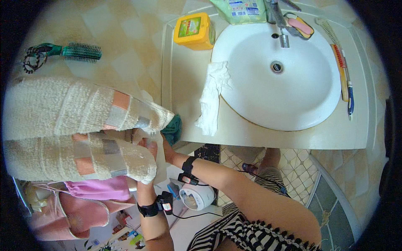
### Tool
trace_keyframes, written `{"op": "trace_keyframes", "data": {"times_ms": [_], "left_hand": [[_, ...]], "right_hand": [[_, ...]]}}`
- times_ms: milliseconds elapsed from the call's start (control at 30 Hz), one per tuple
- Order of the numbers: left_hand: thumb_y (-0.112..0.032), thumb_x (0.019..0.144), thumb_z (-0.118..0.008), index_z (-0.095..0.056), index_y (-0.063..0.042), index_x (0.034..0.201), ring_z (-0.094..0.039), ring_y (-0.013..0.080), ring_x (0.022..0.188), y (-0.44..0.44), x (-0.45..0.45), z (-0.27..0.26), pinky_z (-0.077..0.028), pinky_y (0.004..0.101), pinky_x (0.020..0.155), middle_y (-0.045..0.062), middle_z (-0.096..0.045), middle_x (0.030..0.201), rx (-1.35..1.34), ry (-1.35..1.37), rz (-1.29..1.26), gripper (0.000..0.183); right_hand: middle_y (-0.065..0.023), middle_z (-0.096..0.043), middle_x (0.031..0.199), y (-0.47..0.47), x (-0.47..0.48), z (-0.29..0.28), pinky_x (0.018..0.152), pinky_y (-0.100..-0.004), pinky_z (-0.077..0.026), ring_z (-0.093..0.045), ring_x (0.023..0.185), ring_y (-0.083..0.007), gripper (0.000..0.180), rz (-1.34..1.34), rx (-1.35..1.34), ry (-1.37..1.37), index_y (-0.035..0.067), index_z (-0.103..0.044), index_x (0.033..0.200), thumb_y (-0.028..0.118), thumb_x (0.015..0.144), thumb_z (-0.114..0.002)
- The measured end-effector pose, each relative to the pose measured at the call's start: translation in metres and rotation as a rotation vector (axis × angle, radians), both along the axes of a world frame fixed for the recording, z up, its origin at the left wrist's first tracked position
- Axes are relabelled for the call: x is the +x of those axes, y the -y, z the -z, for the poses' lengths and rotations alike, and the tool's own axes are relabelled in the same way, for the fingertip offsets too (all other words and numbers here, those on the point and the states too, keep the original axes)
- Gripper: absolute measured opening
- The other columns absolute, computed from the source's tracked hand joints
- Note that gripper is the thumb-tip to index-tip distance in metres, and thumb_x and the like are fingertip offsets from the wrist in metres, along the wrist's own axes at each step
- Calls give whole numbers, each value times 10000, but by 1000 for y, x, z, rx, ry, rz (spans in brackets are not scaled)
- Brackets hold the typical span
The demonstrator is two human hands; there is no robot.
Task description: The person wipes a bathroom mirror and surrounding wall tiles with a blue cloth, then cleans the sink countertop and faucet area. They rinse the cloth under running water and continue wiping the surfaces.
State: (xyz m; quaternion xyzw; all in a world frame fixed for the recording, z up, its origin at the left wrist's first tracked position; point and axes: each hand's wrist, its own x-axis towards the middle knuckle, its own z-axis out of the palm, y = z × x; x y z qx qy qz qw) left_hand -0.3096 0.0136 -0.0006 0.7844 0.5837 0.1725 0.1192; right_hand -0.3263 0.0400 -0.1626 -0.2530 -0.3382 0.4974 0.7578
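A cream terry towel with orange and grey woven squares hangs at the left, with two thick folds reaching toward me. My left hand goes up under the lower fold, which hides most of it. From the right, my right hand reaches in between the folds and is partly covered. Some fingers show in the gap, touching the towel; whose they are and how they close is unclear. Each wrist wears a black strap with a small device. A dark green cloth lies just beyond my right hand.
The white washbasin has a metal faucet. Around it lie a crumpled white cloth, yellow tub, wipes pack, pink soap and toothbrush. A green round hairbrush is at upper left; pink fabric hangs below.
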Motion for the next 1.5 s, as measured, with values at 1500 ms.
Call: {"op": "trace_keyframes", "data": {"times_ms": [1500], "left_hand": [[-162, 810, -656, -610, 2, 991, -595, 276, 912, 22, 19, -21, -434, 381, 832, 151, -643, 991, -196, -44, -137, 248]], "right_hand": [[-288, -113, 1447, -287, 192, -11, 1120, -443, -127, -97, 1351, -431, 775, 79, -91, 849, -66, -20, 1398, 10, 759, -451]]}}
